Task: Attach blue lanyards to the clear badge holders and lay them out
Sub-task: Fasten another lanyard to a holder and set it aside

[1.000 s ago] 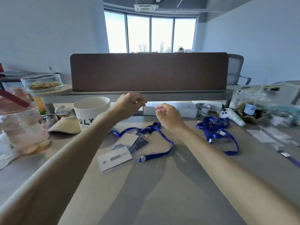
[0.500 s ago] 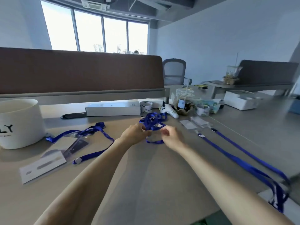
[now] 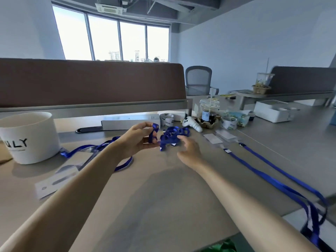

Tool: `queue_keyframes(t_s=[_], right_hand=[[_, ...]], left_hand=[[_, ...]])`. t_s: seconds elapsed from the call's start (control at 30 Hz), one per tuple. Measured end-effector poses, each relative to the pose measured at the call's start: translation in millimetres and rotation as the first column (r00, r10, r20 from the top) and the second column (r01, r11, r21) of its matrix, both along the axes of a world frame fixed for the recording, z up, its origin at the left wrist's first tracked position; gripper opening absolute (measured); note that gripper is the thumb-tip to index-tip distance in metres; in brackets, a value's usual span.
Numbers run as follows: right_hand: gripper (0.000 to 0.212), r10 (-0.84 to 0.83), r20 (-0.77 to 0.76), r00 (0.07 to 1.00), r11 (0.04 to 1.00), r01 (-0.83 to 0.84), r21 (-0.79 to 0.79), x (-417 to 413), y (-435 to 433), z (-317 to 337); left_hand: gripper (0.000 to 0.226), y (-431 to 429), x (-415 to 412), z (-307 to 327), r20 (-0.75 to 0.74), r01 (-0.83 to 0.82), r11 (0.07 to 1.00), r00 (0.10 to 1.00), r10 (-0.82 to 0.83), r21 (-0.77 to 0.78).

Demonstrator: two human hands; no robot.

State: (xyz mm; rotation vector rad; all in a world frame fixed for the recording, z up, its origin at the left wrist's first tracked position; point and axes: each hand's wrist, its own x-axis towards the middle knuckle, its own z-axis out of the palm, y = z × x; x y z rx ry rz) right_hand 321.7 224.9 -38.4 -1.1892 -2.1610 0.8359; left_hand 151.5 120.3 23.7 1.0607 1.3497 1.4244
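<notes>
A tangled bundle of blue lanyard (image 3: 172, 137) hangs between my hands above the desk. My left hand (image 3: 140, 140) pinches a loop of it between thumb and fingers. My right hand (image 3: 189, 148) touches the bundle's right side with its fingers spread. Left of my left arm lies another blue lanyard (image 3: 101, 148) joined to a clear badge holder (image 3: 54, 184). Two clear badge holders (image 3: 218, 138) with long blue lanyards (image 3: 269, 177) are laid out to the right, the straps running off the desk's edge.
A white cup (image 3: 29, 137) stands at the left. Along the brown divider (image 3: 91, 82) lie a long white box (image 3: 131, 121), a small white toy (image 3: 192, 123), a drink jar (image 3: 209, 113) and snack packs. A white box (image 3: 272, 111) sits at the far right.
The view swung right and settled. My hands reached the lanyard bundle and lifted it off the desk; my left hand now pinches a loop of it.
</notes>
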Motion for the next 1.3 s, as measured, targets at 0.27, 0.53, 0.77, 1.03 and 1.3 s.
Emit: queue_keyframes(t_s=[0.27, 0.53, 0.77, 1.03, 1.3], right_hand=[[0.077, 0.183, 0.318, 0.93, 0.923, -0.274, 0.27, -58.1, -32.3, -15.8], [0.039, 0.236, -0.075, 0.969, 0.966, -0.226, 0.126, -69.5, -5.2, -6.6], [0.066, 0.329, 0.544, 0.772, 0.896, -0.437, 0.078, -90.4, 27.0, 1.8], [0.015, 0.071, 0.235, 0.969, 0.943, -0.142, 0.3, -91.9, 78.9, 9.4], [0.06, 0.012, 0.063, 0.998, 0.982, -0.024, 0.186, -72.4, 81.6, 10.9]], left_hand=[[0.018, -56.8, -35.1, -4.5, -0.039, -0.068, 0.998, 0.997, 0.068, 0.01], [0.023, -49.7, -66.9, -27.2, -0.657, -0.461, 0.879, 0.701, 0.277, -0.123], [0.041, -14.1, -65.9, -48.7, -0.996, -0.248, 0.966, 0.057, -0.065, -0.078], [0.019, 12.4, -82.6, -60.0, -0.986, -0.186, 0.978, 0.152, -0.067, -0.095], [0.015, 21.0, -82.7, -28.2, -0.399, -0.369, 0.919, 0.829, 0.392, 0.137]])
